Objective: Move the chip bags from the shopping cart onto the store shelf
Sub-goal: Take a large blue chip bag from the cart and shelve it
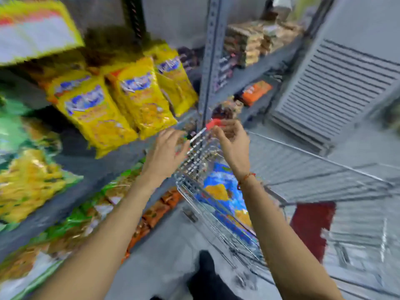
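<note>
1. Yellow chip bags (116, 109) stand upright in a row on the store shelf (121, 148) at centre left of the head view, faces outward, likely so that shoppers can read them.
2. Blue chip bags (225, 191) lie flat inside the wire shopping cart (216, 215) at lower centre; these seem to be the stock not yet moved.
3. Left hand (164, 152) hovers just beside the cart's near rim, fingers spread and empty.
4. Right hand (232, 139) hangs over the cart, fingers loosely curled, grasping nothing; a red cart handle tip (213, 123) sits just behind it.
5. Both hands look ready to reach down for a blue bag. Motion blur hides finer detail.
</note>
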Tool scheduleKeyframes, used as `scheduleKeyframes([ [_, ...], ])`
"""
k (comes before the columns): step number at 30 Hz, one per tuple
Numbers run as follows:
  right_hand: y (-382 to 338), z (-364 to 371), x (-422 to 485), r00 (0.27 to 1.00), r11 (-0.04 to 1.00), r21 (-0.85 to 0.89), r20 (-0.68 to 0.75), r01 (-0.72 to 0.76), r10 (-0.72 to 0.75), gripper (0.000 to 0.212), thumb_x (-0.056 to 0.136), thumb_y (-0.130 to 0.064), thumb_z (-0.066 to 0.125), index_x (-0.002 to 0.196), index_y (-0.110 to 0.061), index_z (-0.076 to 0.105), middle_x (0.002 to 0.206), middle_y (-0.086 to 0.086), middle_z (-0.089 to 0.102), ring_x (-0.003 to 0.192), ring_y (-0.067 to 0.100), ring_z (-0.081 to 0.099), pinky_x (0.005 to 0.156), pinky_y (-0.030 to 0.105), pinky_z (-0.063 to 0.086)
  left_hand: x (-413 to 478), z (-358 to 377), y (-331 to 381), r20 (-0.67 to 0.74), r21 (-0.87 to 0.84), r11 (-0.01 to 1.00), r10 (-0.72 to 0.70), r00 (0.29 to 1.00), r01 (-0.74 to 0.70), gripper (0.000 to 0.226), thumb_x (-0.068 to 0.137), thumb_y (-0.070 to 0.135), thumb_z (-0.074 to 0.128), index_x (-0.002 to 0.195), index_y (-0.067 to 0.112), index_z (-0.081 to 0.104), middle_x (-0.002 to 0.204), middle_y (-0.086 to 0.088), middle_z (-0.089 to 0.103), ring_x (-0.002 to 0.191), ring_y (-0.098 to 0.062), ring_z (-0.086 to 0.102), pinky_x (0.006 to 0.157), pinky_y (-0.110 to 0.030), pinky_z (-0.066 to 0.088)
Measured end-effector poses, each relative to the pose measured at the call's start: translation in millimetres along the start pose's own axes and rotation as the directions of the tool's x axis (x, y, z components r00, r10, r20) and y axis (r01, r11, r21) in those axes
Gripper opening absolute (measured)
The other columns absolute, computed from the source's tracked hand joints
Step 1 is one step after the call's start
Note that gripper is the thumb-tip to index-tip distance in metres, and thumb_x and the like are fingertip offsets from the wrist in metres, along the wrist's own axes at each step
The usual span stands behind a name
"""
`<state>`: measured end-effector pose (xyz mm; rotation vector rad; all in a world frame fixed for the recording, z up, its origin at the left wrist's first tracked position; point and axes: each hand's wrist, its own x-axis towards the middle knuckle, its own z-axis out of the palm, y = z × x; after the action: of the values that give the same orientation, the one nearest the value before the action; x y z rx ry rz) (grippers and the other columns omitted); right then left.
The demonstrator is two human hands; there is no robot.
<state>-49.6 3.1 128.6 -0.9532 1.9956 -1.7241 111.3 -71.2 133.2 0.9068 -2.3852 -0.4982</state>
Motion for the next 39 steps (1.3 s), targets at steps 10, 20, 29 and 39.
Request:
scheduleKeyframes([
  [10,205.8,-67.5,-28.3,0.771,0.740,-0.230,-0.092,-0.632,0.630,0.043,0.083,-0.023,0.071,0.112,0.005,0.056,0.103,0.026,0.066,0.085,0.019,0.053,0.079,0.035,0.044,10.5,173.7,-6.4,0.506,-0.051,0.961,-0.210,0.837,0.272,0.037,0.091,0.023,0.054,0.122,0.002,0.055,0.121,-0.023,0.059,0.113,-0.036,0.053,0.092,-0.033,0.034],
  [20,306.2,-49.8,-17.6,0.489,0.492,-0.034,0.077,-0.870,0.869,0.089,0.075,-0.046,0.074,0.143,-0.011,0.029,0.145,0.013,0.041,0.129,0.034,0.045,0.094,0.036,0.040,58.1,304.1,-75.2,0.545,0.109,0.804,-0.540,0.642,0.584,0.035,0.097,0.024,0.037,0.124,0.004,0.048,0.130,-0.027,0.049,0.120,-0.040,0.045,0.100,-0.047,0.037],
  [29,350.1,-17.1,-0.1,0.450,0.443,0.138,0.017,-0.886,0.893,0.085,0.076,-0.039,0.076,0.142,-0.007,0.034,0.107,0.001,0.048,0.093,0.021,0.048,0.084,0.031,0.042,35.4,375.2,-115.3,0.777,0.197,0.437,-0.615,0.132,0.878,0.064,0.096,0.048,0.025,0.136,-0.001,0.038,0.141,-0.024,0.043,0.126,-0.040,0.045,0.107,-0.048,0.036],
  [39,330.4,-38.1,-0.3,0.474,0.465,0.175,0.015,-0.868,0.880,0.108,0.069,-0.039,0.082,0.150,-0.008,0.017,0.143,0.018,0.047,0.124,0.036,0.053,0.098,0.045,0.049,43.0,340.6,-86.9,0.821,0.102,0.331,-0.561,0.109,0.938,0.041,0.090,0.056,0.038,0.078,0.022,0.058,0.071,0.003,0.067,0.066,-0.014,0.056,0.055,-0.027,0.039],
])
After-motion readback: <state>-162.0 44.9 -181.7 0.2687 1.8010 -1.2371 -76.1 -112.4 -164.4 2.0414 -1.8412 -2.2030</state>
